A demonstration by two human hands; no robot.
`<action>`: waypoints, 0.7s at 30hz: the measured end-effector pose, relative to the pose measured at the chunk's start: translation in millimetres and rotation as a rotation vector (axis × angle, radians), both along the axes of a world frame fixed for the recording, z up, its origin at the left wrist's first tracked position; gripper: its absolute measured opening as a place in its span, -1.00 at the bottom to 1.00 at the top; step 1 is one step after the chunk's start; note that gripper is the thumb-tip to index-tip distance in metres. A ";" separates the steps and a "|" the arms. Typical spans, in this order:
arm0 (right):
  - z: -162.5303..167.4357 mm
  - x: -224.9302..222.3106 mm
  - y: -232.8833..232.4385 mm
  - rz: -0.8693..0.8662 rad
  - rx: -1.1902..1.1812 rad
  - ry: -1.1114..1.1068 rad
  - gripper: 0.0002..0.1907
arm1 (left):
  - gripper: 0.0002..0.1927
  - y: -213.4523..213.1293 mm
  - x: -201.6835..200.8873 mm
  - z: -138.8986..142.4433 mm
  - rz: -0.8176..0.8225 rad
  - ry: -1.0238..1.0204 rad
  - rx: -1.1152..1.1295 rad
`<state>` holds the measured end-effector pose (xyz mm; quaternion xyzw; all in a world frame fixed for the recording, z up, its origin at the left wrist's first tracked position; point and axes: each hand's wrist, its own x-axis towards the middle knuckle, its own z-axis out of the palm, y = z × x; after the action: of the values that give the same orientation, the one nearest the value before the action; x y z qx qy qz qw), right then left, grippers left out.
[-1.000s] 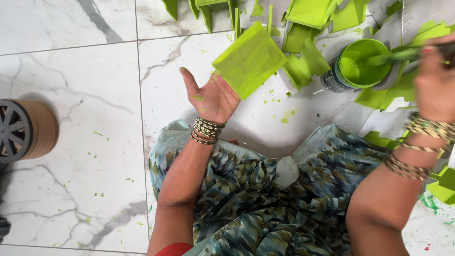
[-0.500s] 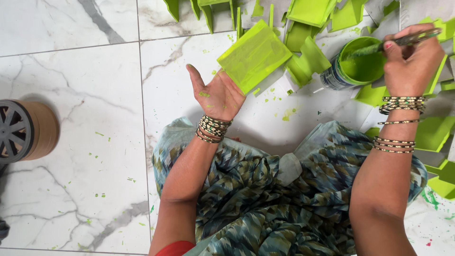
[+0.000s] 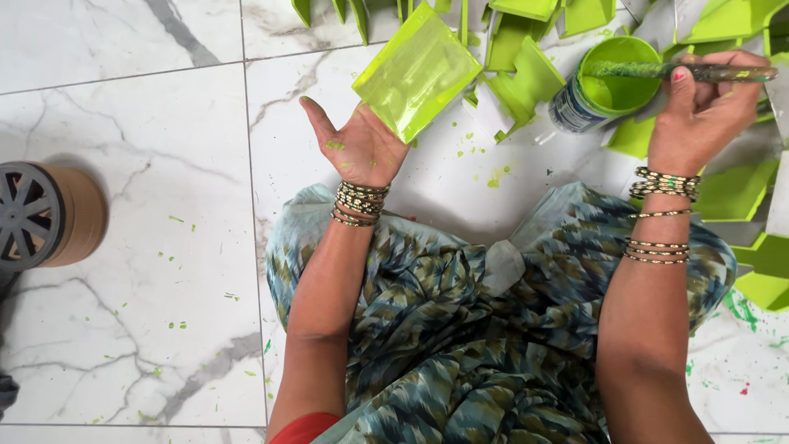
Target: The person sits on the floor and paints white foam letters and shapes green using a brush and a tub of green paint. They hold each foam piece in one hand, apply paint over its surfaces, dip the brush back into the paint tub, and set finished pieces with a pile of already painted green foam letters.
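Paint still glistens on the green panel [image 3: 417, 72] balanced on the left hand [image 3: 362, 150], grip open, left of the paint tin [image 3: 612, 82]; a tilt could smear it. Right hand [image 3: 703, 107], clamped on the brush [image 3: 657, 71] over the tin, may drip.

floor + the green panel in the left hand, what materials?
Floor: looks like polished marble or marble-look tile; white with grey veins, grout lines, soft sheen.
Green panel, balanced on the left hand: thin rigid board, maybe wood or fibreboard; the core is hidden. Glossy lime coat reflects light, so the paint is probably wet.
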<state>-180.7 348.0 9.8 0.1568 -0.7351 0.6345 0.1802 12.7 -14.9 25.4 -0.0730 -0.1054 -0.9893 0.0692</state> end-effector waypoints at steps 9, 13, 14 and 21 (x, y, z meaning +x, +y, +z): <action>-15.6 20.3 -12.8 0.069 0.017 0.146 -0.73 | 0.06 23.5 -10.7 -45.3 0.086 -0.097 -0.285; -22.7 21.5 -12.1 0.049 0.034 0.141 -0.73 | -0.08 23.2 -8.3 -53.3 -0.071 0.199 -0.077; -23.1 20.4 -11.3 0.056 0.032 0.149 -0.73 | -0.05 21.9 -7.8 -51.7 -0.089 0.227 -0.023; -8.6 15.2 0.2 0.102 0.042 0.165 -0.69 | 0.20 12.4 0.9 -24.9 0.039 -0.049 -0.035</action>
<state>-165.5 348.2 1.2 0.2495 -0.7219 0.6124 0.2042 13.5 -2.6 0.5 -0.0481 -0.1257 -0.9873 0.0848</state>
